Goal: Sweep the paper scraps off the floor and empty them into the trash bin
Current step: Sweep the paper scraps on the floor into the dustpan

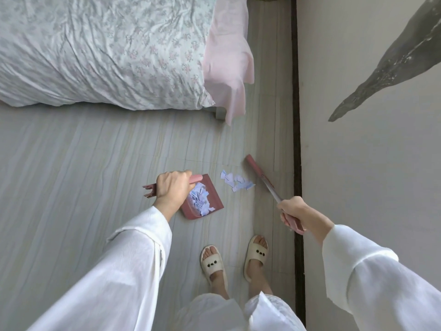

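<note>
A pink dustpan (pixel 213 199) stands on the grey floor with several pale blue paper scraps (pixel 200 201) heaped inside. My left hand (pixel 173 188) grips its pink handle from above. More paper scraps (pixel 236 182) lie loose on the floor just right of the pan. My right hand (pixel 292 211) grips the pink grip of a broom handle. The broom (pixel 259 174) slants away from me, its pink head end touching the floor beyond the loose scraps. No trash bin is plainly visible.
A bed with a floral quilt (pixel 102 51) and a pink sheet (pixel 229 63) fills the upper left. A wall (pixel 370 139) with a dark baseboard (pixel 297 139) runs along the right. My feet in cream slippers (pixel 233 259) stand just behind the dustpan.
</note>
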Action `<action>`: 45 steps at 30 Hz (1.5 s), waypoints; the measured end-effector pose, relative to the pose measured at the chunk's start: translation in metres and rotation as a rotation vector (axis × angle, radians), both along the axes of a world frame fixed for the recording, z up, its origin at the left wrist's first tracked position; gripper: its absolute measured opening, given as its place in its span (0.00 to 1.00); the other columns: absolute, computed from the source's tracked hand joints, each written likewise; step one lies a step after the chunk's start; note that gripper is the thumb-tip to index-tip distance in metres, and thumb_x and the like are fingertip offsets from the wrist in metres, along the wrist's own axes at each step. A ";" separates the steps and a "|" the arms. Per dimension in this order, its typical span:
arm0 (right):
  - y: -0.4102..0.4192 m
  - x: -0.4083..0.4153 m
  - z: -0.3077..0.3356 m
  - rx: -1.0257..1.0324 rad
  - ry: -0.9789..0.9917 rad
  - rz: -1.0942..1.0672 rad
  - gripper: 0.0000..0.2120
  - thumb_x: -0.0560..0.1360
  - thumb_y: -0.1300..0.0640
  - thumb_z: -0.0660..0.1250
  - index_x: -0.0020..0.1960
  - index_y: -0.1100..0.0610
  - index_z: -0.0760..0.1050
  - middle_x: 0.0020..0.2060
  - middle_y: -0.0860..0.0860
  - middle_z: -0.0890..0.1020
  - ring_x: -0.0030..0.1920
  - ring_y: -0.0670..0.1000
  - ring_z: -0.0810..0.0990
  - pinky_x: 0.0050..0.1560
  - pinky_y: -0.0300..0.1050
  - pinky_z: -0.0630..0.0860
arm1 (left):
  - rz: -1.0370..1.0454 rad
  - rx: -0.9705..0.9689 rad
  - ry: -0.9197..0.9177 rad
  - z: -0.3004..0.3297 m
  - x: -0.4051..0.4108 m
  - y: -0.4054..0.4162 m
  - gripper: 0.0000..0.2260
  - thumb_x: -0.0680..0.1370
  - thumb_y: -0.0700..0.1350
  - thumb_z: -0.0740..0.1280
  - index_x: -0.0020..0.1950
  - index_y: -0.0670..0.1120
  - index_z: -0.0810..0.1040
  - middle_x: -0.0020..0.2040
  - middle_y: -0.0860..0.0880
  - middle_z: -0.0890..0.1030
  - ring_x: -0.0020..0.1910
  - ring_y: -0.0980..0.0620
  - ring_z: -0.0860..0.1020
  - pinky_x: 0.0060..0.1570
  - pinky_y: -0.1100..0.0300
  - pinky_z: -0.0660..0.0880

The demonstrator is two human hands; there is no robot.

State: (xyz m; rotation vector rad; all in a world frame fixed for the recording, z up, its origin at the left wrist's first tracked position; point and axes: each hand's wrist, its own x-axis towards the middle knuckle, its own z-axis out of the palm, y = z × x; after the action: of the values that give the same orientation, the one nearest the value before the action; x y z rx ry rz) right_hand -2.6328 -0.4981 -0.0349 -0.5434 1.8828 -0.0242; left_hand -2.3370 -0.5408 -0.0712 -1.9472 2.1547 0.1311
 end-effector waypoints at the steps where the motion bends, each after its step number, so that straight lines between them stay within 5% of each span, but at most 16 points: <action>1: 0.000 0.000 -0.001 0.013 -0.019 0.008 0.10 0.78 0.68 0.53 0.39 0.62 0.66 0.27 0.55 0.68 0.19 0.48 0.65 0.17 0.30 0.62 | 0.004 -0.002 -0.001 -0.001 0.001 -0.002 0.13 0.75 0.57 0.64 0.49 0.48 0.77 0.42 0.47 0.83 0.44 0.45 0.81 0.36 0.60 0.64; 13: -0.024 -0.019 0.011 0.140 -0.305 0.119 0.04 0.77 0.61 0.61 0.44 0.61 0.69 0.24 0.52 0.74 0.19 0.47 0.69 0.18 0.34 0.65 | -0.022 -0.029 0.021 -0.006 -0.012 -0.016 0.13 0.74 0.58 0.64 0.48 0.49 0.77 0.41 0.46 0.83 0.43 0.43 0.81 0.36 0.59 0.64; 25: -0.005 0.019 0.016 -0.007 -0.130 0.194 0.05 0.76 0.67 0.58 0.42 0.62 0.68 0.27 0.56 0.70 0.19 0.49 0.66 0.18 0.33 0.63 | -0.024 -0.054 0.066 -0.006 -0.008 0.001 0.12 0.73 0.56 0.67 0.44 0.48 0.77 0.37 0.46 0.82 0.39 0.43 0.80 0.34 0.59 0.64; 35: -0.027 0.026 0.031 0.150 -0.337 0.203 0.07 0.78 0.59 0.62 0.52 0.62 0.70 0.26 0.52 0.74 0.19 0.46 0.69 0.17 0.34 0.65 | -0.031 -0.065 0.054 -0.002 -0.012 0.010 0.11 0.73 0.56 0.67 0.46 0.50 0.78 0.37 0.47 0.82 0.39 0.44 0.81 0.32 0.59 0.64; 45: -0.019 0.011 0.039 0.118 -0.283 0.161 0.05 0.77 0.60 0.62 0.49 0.62 0.71 0.23 0.52 0.74 0.18 0.47 0.70 0.18 0.34 0.66 | -0.008 -0.048 0.076 -0.001 -0.009 0.012 0.12 0.73 0.56 0.67 0.45 0.48 0.77 0.38 0.46 0.82 0.40 0.43 0.81 0.33 0.59 0.64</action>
State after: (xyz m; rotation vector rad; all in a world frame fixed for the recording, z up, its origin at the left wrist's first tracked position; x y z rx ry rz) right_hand -2.6216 -0.5168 0.0041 -0.5768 1.5515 0.1098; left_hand -2.3464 -0.5288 -0.0719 -1.9899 2.2330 0.1551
